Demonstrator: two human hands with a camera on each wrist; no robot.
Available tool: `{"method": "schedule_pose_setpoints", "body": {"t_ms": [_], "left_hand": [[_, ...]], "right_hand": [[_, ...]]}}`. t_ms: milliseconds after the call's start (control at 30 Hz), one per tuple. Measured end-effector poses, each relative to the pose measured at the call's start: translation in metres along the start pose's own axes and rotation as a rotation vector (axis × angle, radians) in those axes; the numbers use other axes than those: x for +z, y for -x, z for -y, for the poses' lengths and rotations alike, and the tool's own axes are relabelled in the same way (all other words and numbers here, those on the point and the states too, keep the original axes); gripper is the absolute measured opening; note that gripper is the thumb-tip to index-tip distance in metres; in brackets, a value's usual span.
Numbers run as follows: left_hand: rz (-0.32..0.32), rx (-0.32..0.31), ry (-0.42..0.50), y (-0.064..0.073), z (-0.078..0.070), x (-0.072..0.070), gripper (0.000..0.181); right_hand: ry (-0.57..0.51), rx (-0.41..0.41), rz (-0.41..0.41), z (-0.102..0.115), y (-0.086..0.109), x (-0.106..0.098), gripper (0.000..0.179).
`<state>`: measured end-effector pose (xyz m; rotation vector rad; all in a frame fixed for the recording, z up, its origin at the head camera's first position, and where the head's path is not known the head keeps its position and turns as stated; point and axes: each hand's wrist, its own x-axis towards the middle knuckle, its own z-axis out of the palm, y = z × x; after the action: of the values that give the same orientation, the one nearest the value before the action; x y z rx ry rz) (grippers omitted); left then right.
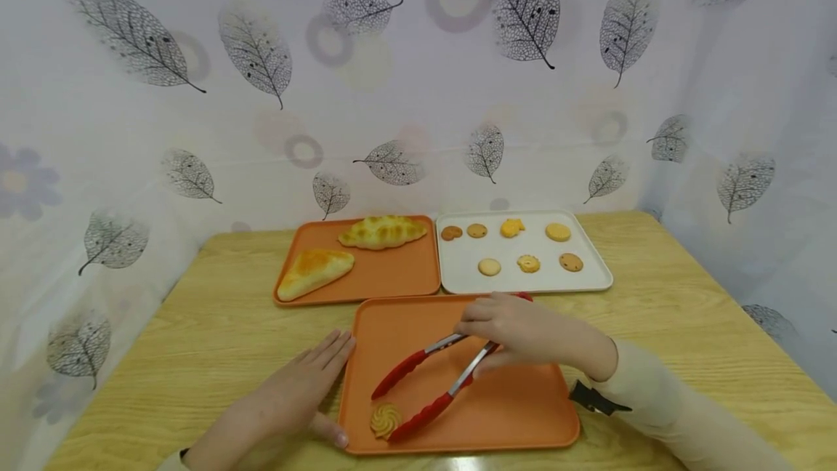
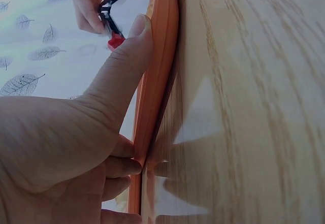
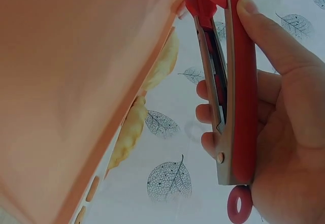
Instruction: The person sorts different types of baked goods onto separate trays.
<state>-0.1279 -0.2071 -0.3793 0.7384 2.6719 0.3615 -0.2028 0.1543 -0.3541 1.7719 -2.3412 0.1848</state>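
Observation:
My right hand grips a pair of red-tipped metal tongs, fingers and thumb wrapped round the handles, as the right wrist view also shows. The tongs' arms are spread over the front orange tray. Between their tips, at the tray's front left corner, lies a swirl cookie; one tip is beside or touching it, the other stands apart behind it. Against the tray's left edge rests my left hand, fingers straight and thumb at the near corner. In the left wrist view its thumb lies along the rim.
Behind, a second orange tray bears a triangular bread and a long ridged bread. Beside it a white tray holds several cookies, among them a round one. A leaf-patterned curtain surrounds the wooden table.

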Motion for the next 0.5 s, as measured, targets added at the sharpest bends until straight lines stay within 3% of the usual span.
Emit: {"method": "schedule_pose_setpoints", "body": {"t_ms": [500], "left_hand": [[-0.008, 0.021, -0.013, 0.0003, 0.0049, 0.0037, 0.129]], "right_hand": [[0.015, -0.047, -0.056, 0.0045, -0.0025, 0.0079, 0.047]]}}
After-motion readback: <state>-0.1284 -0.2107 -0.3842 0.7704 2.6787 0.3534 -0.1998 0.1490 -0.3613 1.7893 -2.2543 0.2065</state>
